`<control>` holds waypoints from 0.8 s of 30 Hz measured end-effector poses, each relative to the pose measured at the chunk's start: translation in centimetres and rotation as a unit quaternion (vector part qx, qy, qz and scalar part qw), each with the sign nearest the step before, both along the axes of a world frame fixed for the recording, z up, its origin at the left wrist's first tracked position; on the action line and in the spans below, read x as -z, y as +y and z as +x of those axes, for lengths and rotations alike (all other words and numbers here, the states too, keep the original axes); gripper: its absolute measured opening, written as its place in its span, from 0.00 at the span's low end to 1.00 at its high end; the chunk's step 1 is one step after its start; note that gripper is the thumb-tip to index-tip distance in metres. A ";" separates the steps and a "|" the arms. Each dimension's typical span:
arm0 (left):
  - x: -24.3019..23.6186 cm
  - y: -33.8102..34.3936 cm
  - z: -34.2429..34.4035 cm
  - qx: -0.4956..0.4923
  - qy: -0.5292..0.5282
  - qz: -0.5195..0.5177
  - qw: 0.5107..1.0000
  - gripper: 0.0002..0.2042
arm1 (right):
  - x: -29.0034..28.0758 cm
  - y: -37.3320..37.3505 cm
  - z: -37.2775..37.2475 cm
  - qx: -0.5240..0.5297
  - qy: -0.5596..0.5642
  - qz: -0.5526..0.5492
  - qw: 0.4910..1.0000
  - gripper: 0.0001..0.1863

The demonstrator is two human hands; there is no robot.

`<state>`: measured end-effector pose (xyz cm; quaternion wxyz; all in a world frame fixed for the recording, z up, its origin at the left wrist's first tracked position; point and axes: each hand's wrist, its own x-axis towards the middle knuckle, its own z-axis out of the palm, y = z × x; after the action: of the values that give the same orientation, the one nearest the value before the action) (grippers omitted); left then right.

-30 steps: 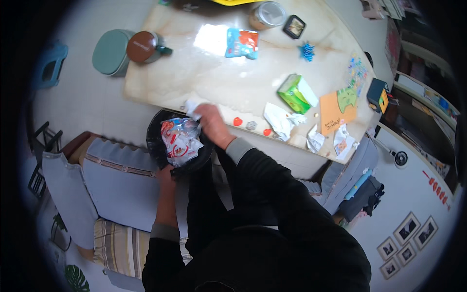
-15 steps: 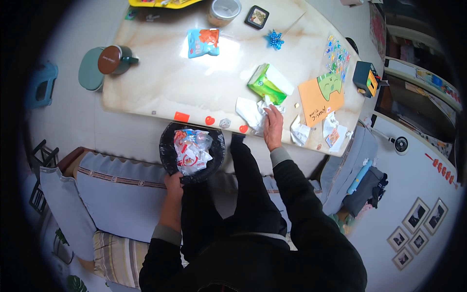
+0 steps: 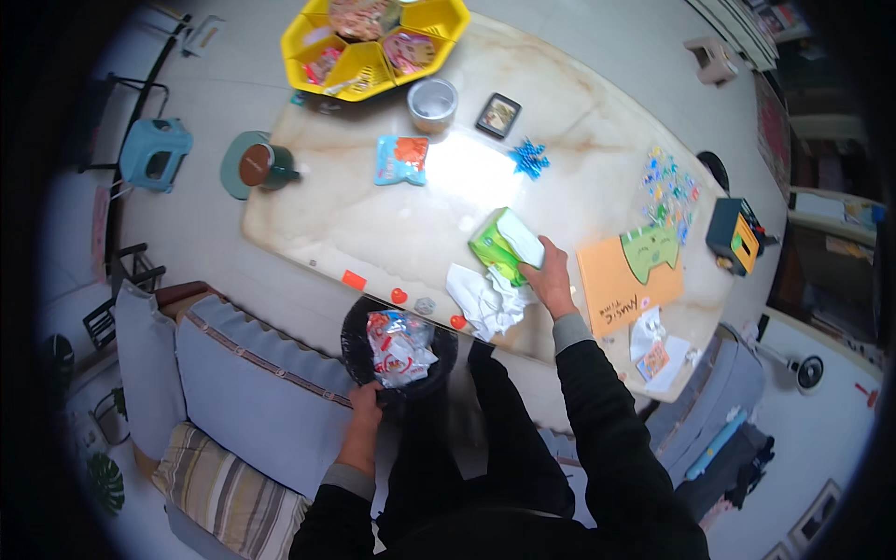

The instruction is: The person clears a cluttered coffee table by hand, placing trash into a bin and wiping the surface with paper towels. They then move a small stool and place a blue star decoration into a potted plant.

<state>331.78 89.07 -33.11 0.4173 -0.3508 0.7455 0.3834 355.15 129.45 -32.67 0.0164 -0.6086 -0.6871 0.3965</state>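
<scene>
My left hand is closed on the near rim of a black-lined trash bin, just below the table edge. Crumpled wrappers, mostly white and clear, fill its middle. Over the table, my right hand is at the near right end of a green tissue pack, thumb and fingers apart; whether it touches the pack is unclear. Left of this hand lies a heap of crumpled white tissues by the table edge. An orange card with a green cat-shaped cutout lies to its right.
White scraps lie at the near right corner. Farther back are a blue snack packet, clear tub, blue bow, small black box and yellow compartment tray. A dark green mug stands left; a sofa is nearby.
My right hand has moved from the tissues to the pack's right end. The separate tissue beside the orange card no longer shows there; the heap looks more bunched. My left hand stays on the bin.
</scene>
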 end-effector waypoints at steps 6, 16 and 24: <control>0.3 -2.4 1.1 -0.005 0.002 0.012 1.000 0.11 | 2.4 2.2 -0.2 0.154 0.101 -0.108 0.977 0.26; 2.0 -4.2 -1.3 0.002 -0.069 0.042 0.997 0.13 | -6.0 0.4 2.5 0.336 0.302 -0.186 0.872 0.17; 2.2 -3.7 -0.8 -0.045 -0.100 0.077 0.991 0.10 | -6.7 -2.3 16.4 0.509 0.434 -0.187 0.720 0.16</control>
<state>330.93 85.40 -35.36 0.4979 -0.3875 0.6520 0.4206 371.59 127.18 -26.01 0.3975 -0.6186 -0.1036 0.6697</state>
